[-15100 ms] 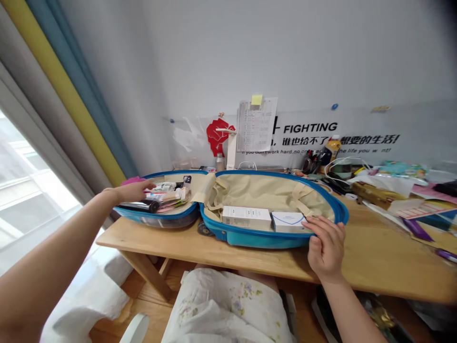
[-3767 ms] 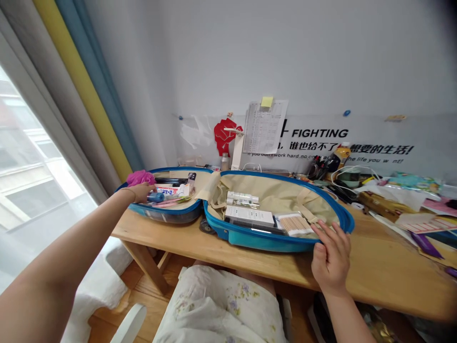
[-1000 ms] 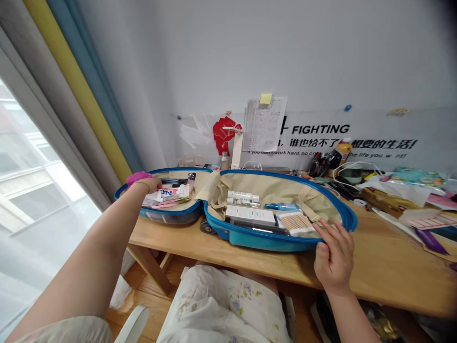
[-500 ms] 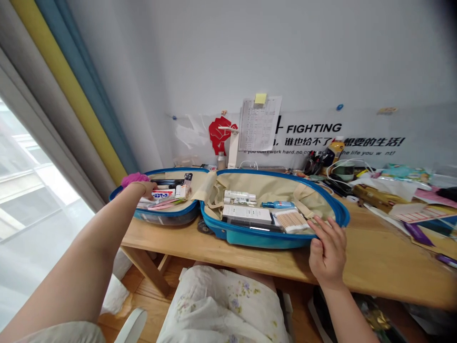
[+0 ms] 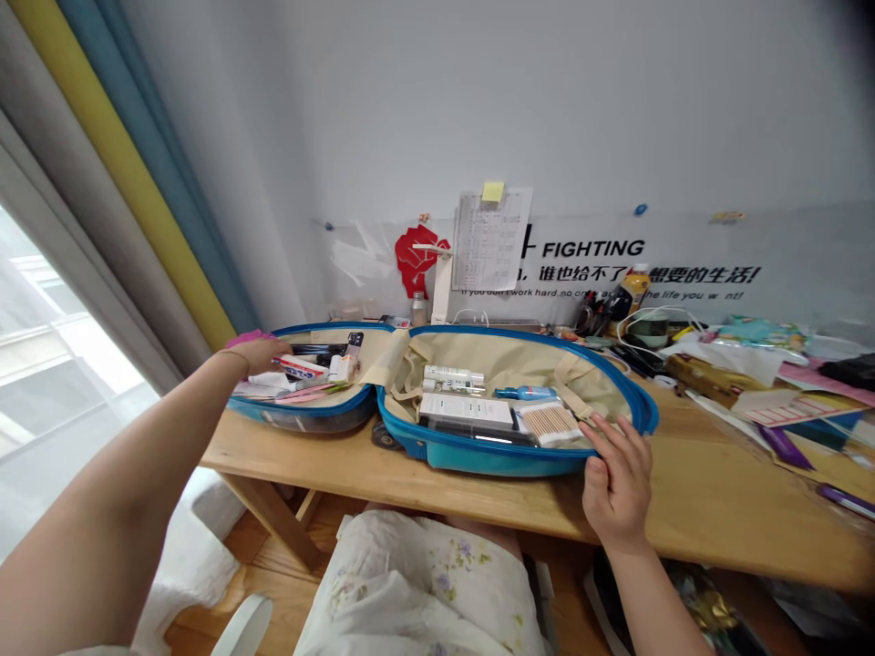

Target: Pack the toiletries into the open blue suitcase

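Note:
A blue hard-shell suitcase (image 5: 478, 454) lies open on the wooden desk (image 5: 717, 492), both halves lined in beige. My left hand (image 5: 254, 353) reaches into the left half (image 5: 301, 417) and is closed on the end of a white and red toothpaste box (image 5: 302, 366), which tilts above several tubes and packets. My right hand (image 5: 615, 478) rests on the near rim of the right half, fingers spread over the edge. That half holds a white box (image 5: 465, 410), white bottles (image 5: 451, 375), a small blue bottle (image 5: 526, 393) and a pack of cotton swabs (image 5: 547, 421).
Clutter covers the desk's right side: cables (image 5: 649, 319), an orange-capped bottle (image 5: 633, 284), papers and wrappers (image 5: 786, 401). A white lamp (image 5: 441, 282) and pinned sheet (image 5: 490, 239) stand by the wall. Curtains (image 5: 137, 182) and a window are at left. Floral cloth (image 5: 416, 592) covers my lap.
My left hand has lifted one end of the toothpaste box, which lay flat half a second ago. My right hand stays on the rim. The view has shifted slightly.

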Demonstrator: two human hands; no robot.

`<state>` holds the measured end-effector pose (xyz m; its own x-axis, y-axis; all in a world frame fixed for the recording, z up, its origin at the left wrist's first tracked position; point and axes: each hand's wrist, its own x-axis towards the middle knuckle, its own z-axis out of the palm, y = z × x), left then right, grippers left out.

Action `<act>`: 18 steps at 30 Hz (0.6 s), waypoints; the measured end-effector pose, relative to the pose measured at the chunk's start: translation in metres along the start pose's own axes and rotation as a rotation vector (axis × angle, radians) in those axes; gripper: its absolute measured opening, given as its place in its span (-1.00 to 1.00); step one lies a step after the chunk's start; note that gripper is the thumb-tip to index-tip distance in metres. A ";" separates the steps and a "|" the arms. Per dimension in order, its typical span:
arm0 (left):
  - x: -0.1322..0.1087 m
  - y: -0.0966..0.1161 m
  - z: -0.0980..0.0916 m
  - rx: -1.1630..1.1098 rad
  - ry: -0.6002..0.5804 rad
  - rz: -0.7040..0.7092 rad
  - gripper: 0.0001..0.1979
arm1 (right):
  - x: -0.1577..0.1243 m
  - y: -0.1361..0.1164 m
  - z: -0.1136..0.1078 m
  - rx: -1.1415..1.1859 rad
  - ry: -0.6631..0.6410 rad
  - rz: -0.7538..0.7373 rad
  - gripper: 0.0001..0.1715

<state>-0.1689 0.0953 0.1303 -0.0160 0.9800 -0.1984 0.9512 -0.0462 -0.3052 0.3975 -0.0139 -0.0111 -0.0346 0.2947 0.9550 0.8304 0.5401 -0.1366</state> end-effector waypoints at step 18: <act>0.018 0.174 -0.111 -0.287 0.417 0.393 -0.56 | -0.001 -0.001 0.000 0.019 -0.002 0.010 -0.56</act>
<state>0.0304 0.1263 0.1770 0.4170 0.8962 0.1516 0.9073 -0.4204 -0.0107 0.3968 -0.0147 -0.0118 -0.0275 0.3015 0.9531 0.8201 0.5519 -0.1509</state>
